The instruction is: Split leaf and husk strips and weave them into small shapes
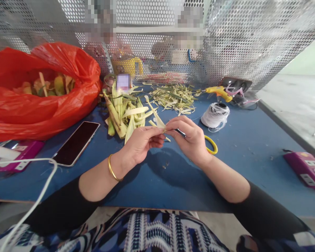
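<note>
My left hand (pixel 144 144) and my right hand (pixel 188 137) meet above the middle of the blue table, fingertips pinched together. Between them is a pale yellow-green strip of husk (pixel 159 119), its wide end pointing up and away. A yellow loop handle, apparently of scissors (pixel 212 145), shows beside my right wrist. A short dark metal piece shows by the right fingers; whether that hand also holds the scissors is unclear. Just beyond my left hand lies a heap of pale green husks (pixel 118 113). Behind my hands is a pile of thin shredded strips (pixel 174 98).
A red plastic bag (pixel 76 115) with husk-covered pieces stands left. Near it lie a phone (pixel 76 143), a purple power strip (pixel 28 154) and a white cable (pixel 46 185). Right are a white thread spool (pixel 215 115), yellow glue gun (pixel 219 92) and another purple power strip (pixel 306 169). Perforated metal panels (pixel 157 35) rise behind.
</note>
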`<state>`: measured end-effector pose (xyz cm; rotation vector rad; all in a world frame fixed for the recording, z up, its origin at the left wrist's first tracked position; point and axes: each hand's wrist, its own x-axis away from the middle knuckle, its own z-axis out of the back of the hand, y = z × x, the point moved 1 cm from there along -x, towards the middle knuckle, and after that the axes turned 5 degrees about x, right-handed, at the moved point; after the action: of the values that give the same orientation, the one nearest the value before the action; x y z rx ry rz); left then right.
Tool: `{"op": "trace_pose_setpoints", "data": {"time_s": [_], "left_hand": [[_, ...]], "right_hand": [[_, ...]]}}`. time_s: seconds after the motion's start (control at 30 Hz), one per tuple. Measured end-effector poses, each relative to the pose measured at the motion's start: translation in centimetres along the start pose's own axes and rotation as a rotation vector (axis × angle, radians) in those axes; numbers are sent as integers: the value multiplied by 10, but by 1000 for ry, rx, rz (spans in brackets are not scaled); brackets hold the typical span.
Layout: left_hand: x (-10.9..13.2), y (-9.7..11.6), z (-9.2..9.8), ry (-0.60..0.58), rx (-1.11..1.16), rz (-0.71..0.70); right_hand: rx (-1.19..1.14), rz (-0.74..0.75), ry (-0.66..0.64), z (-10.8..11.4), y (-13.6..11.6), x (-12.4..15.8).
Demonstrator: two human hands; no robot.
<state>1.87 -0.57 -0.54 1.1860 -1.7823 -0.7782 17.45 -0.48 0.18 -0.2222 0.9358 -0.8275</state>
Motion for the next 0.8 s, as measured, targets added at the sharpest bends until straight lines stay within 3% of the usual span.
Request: {"op": "trace_pose_setpoints", "data": {"time_s": [0.23, 0.4, 0.57, 0.8], "left_hand": [[-1, 1, 1, 1, -31, 12], [0, -1, -1, 22, -90, -84], [1, -2, -2, 82, -156, -225], [1, -2, -1, 71, -227, -267]], "right_hand": [[-12, -18, 2, -1, 3, -1], [-37, -61, -10, -2, 3, -1], [-55, -205, -56, -3, 3, 0], [-132, -272, 0, -5, 2, 0]]}}
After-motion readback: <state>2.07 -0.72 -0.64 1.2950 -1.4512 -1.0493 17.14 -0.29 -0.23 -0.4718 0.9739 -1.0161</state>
